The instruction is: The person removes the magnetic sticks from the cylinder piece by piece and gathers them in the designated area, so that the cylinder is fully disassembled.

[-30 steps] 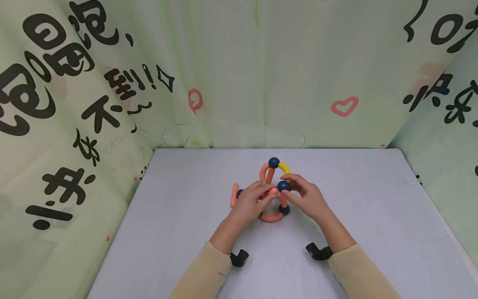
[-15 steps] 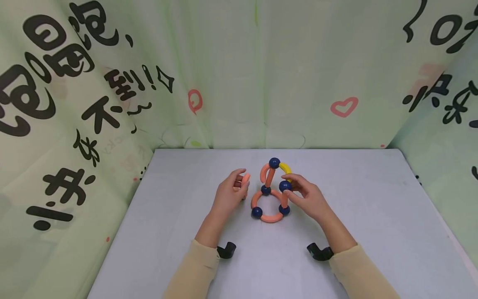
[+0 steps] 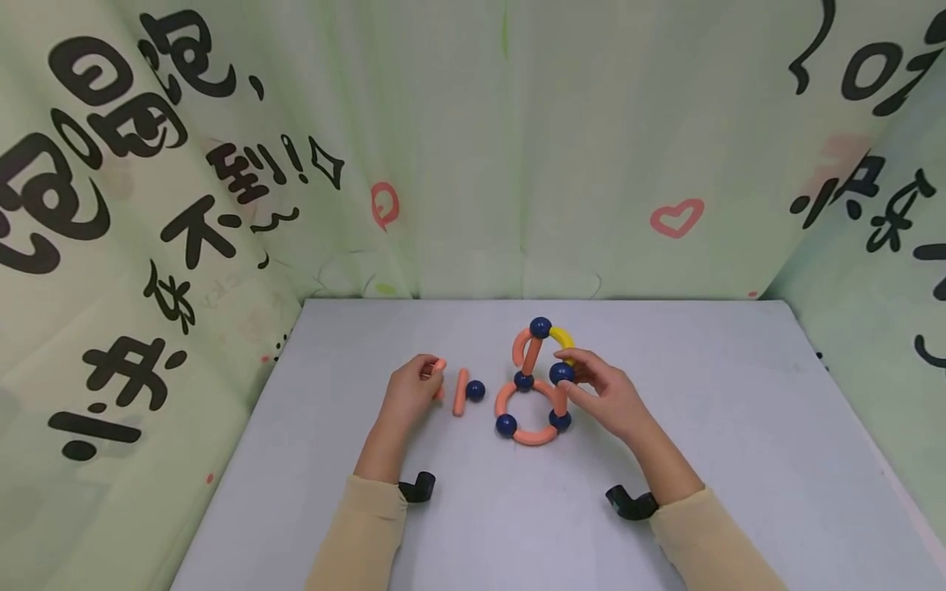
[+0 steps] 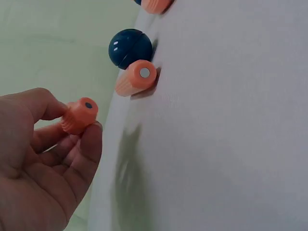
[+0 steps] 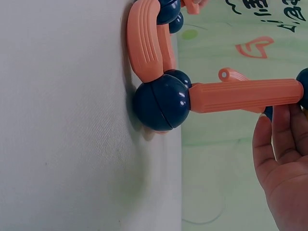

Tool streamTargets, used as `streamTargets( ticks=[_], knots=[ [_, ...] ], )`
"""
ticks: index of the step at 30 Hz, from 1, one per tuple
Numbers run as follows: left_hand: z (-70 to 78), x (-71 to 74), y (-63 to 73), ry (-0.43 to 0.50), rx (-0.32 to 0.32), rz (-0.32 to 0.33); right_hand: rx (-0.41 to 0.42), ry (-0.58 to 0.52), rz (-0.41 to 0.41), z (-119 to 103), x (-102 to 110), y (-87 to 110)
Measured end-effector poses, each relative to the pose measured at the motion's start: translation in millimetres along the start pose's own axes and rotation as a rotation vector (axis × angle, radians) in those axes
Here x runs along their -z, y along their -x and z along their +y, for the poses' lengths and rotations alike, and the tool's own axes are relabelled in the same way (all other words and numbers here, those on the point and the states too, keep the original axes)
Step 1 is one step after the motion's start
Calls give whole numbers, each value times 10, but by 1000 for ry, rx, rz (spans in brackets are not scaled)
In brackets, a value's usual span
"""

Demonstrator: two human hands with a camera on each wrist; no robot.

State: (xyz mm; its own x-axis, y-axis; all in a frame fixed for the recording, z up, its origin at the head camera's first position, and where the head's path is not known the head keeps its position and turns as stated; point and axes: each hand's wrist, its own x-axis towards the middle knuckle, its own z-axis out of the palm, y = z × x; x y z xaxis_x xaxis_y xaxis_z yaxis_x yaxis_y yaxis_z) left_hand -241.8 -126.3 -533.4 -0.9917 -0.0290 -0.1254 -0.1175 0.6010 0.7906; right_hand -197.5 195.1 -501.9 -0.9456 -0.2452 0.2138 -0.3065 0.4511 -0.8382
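Note:
In the head view my left hand (image 3: 408, 396) is left of the middle and pinches an orange magnetic stick (image 4: 79, 117) between thumb and fingers. A round magnet shows in its near end. My right hand (image 3: 612, 396) grips the blue ball (image 3: 562, 373) on top of an upright orange stick (image 5: 245, 95). That stick rises from a blue ball (image 5: 162, 103) of a ring on the table, made of curved orange sticks (image 3: 534, 437) and blue balls. Behind, another orange stick (image 3: 531, 356) leads up to a blue ball (image 3: 540, 327), from which a yellow curved stick (image 3: 563, 338) reaches toward the right fingers.
Between the left hand and the ring lie a loose straight orange stick (image 3: 460, 392) and a blue ball (image 3: 476, 391), side by side. The white table (image 3: 665, 542) is bordered by a printed green curtain (image 3: 591, 148) at the back and sides.
My left hand has drawn back from the ring to the left, carrying the orange stick, and the loose stick and ball are uncovered. My right hand stays on the blue ball.

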Motion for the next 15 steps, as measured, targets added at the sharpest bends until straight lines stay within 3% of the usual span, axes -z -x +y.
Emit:
streamTargets(
  ticks=[6,15],
  knots=[
    [-101,6,-27,-162,-6,-36,-4,4,-7,-15,1,9],
    [-138,-31,-40,-222,-8,-40,-19,13,-17,-31,21,8]
  ],
)
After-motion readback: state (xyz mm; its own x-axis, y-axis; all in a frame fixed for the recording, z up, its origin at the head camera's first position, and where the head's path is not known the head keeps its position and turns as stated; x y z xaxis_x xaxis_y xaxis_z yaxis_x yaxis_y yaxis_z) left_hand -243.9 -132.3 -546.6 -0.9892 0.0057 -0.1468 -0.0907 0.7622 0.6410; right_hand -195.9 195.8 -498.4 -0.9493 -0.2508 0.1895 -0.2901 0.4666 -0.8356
